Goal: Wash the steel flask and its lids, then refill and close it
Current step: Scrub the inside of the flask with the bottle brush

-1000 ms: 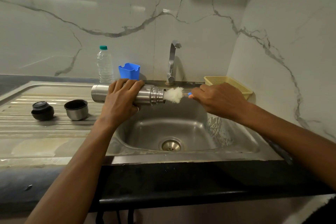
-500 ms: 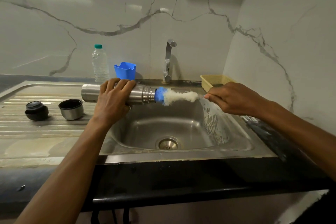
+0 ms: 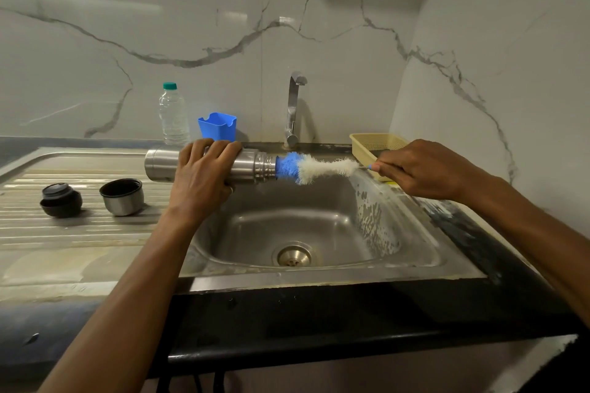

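Flask scrubbed over the sink

Left hand [image 3: 204, 177] grips the steel flask [image 3: 162, 164] sideways around its middle; right hand [image 3: 424, 169] pinches the bottle brush [image 3: 319, 167], blue bristles at its mouth.

Cannot see the middle of the flask [image 3: 159, 166], covered by the left hand [image 3: 201, 179], nor its mouth, plugged by the blue end of the brush [image 3: 319, 167]. Cannot tell how much of the brush sits inside. Cannot see the brush handle, wrapped in the fingers [image 3: 388, 169] of the right hand [image 3: 424, 169]; same for the near corner of the yellow basket [image 3: 376, 139], behind that hand. Loses both forearms at the bottom and right edges. Cannot make out the dark inside of the steel cup [image 3: 121, 198].
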`<state>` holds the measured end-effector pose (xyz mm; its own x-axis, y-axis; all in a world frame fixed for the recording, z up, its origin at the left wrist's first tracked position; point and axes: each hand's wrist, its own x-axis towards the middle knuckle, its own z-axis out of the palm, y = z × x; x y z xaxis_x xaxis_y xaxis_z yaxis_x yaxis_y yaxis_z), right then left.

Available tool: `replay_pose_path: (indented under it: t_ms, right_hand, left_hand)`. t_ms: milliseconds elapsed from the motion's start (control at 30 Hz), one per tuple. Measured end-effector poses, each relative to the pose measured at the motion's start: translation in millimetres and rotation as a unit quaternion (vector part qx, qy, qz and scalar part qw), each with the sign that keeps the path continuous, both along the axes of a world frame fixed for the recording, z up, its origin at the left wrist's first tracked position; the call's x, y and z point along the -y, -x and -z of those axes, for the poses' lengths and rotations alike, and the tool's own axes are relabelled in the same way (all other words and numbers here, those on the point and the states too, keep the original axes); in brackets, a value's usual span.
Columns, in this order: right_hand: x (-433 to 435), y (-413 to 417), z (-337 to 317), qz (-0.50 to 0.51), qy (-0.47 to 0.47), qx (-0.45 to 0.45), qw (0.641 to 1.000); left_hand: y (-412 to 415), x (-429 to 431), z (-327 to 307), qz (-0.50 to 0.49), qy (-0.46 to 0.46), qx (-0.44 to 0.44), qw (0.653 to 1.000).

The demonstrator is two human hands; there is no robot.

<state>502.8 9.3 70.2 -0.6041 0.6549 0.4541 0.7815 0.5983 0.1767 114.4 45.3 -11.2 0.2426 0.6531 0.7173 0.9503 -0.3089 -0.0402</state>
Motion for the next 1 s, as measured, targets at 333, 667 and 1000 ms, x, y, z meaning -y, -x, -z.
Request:
replay_pose_path:
  t_ms: [333,667,1000]
  right_hand:
    - [3.3,-8.7,2.4,0.015,0.007,-0.002,1.000]
    - [-5.7,2.1,19.3,0.064,-0.009,0.018,0.998]
    - [-11.7,-12.8,19.7,0.131,0.018,-0.036,0.991]
  left_hand:
    - [-4.1,-3.5,1.4,-0.009,0.011,-0.018,1.000]
    - [3.8,-6.3,3.6,-0.059,0.011,-0.026,0.998]
    - [33.1,-1.7,2.7,-0.133,0.016,0.004,0.991]
